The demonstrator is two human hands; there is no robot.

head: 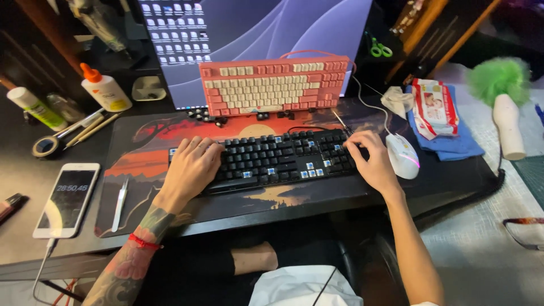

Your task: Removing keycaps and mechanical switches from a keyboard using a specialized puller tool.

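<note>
- Left hand (191, 169) laid palm-down on the left end of the black keyboard (266, 158), fingers spread over the keys, grip loose and open, clasping nothing.
- Right hand (371, 160) resting on the right end of the same keyboard, fingers curled down onto the keys there; grip open, nothing held.
- Black keyboard lying flat across the middle of a printed desk mat (141, 153), several keycaps missing with blue switches showing through.
- White mouse (403, 156) just beside the right hand, on the mat's right part.
- Pink keyboard (275, 85) with cream keys propped upright against the monitor (255, 28), behind the black one.
- Loose dark keycaps (209, 116) scattered on the mat between the two keyboards.
- White phone (67, 199), screen lit, flat on the desk (17, 226) left of the mat, cable leading off its near end.
- Metal tweezers (119, 205) on the mat's left edge, between phone and left hand.
- Roll of tape (45, 146) and glue bottle (105, 89) with an orange cap farther back on the left.
- Pack of wipes (433, 107) on a folded blue cloth (453, 144) to the right, a green duster (501, 82) beyond it.
</note>
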